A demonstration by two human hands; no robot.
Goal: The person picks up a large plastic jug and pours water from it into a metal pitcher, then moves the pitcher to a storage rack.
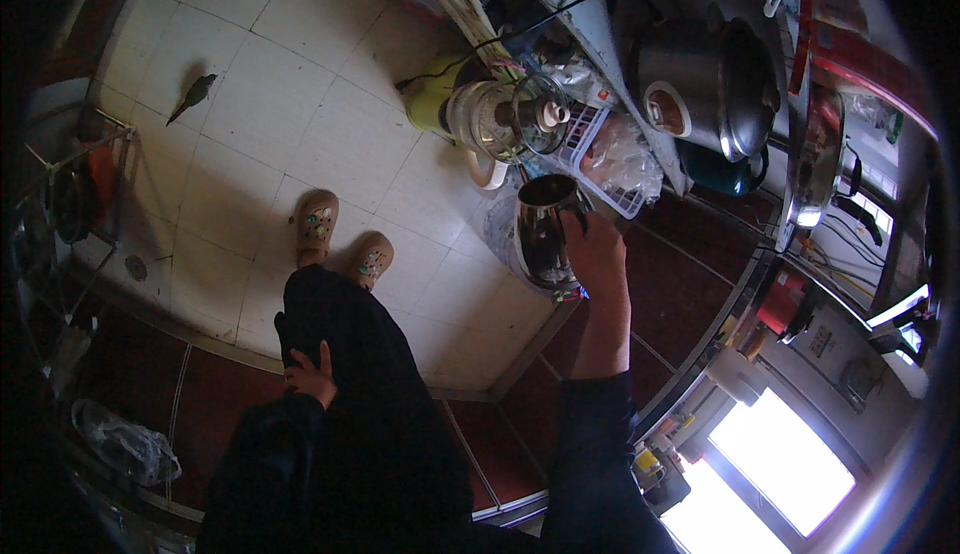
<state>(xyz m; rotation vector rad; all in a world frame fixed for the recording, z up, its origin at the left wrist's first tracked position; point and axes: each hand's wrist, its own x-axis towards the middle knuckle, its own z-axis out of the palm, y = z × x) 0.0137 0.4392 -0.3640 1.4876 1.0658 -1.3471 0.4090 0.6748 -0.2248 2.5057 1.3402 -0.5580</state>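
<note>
My right hand (598,254) grips the dark handle of a shiny metal jug (541,235), its round open mouth turned up towards me. Close beside the jug, a glass kettle (487,122) with a pale handle and a glass lid stands near a yellow-green bin (429,107). A clear plastic container (501,233) shows partly behind the jug. My left hand (311,380) rests on the dark cloth over my leg, fingers apart, with nothing in it.
A white plastic basket (589,133) holds bagged items beneath a shelf with a rice cooker (705,88). Long pale stalks (465,6) lean by the bin. What looks like a small bird (193,97) is on the tiled floor (300,88). A wire rack (112,133) stands at left.
</note>
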